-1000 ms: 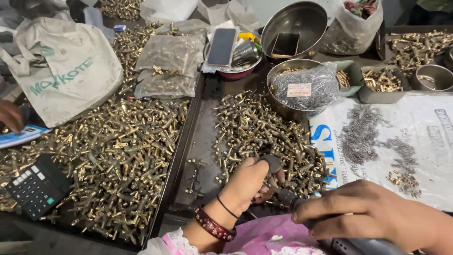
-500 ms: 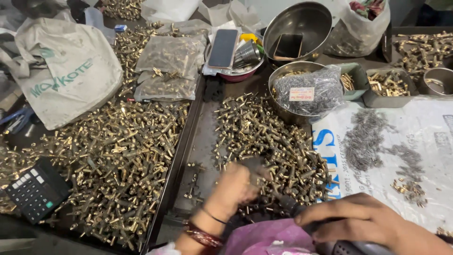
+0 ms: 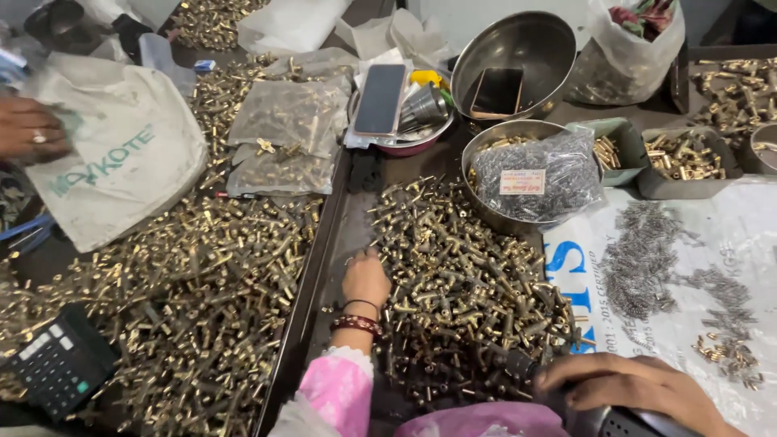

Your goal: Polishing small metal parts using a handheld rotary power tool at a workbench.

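My left hand [image 3: 366, 279], with bangles at the wrist and a pink sleeve, reaches onto the left edge of a heap of small brass fittings [image 3: 477, 291] in a dark tray. Its fingers curl down among the parts and are hidden, so I cannot see whether they hold one. At the bottom right, my right hand [image 3: 631, 387] lies closed over a grey metal tool [image 3: 607, 422] just in front of the heap.
A second tray to the left holds more brass parts [image 3: 186, 283] and a calculator [image 3: 57, 368]. Another person's hand [image 3: 28, 129] rests on a white bag [image 3: 113, 162]. Behind are a phone [image 3: 380, 97], steel bowls [image 3: 518, 40], and small grey springs on a white sheet [image 3: 647, 259].
My left hand has moved away from my right hand and forward to the left edge of the brass heap. My right hand stays on the tool. The camera has tilted slightly.
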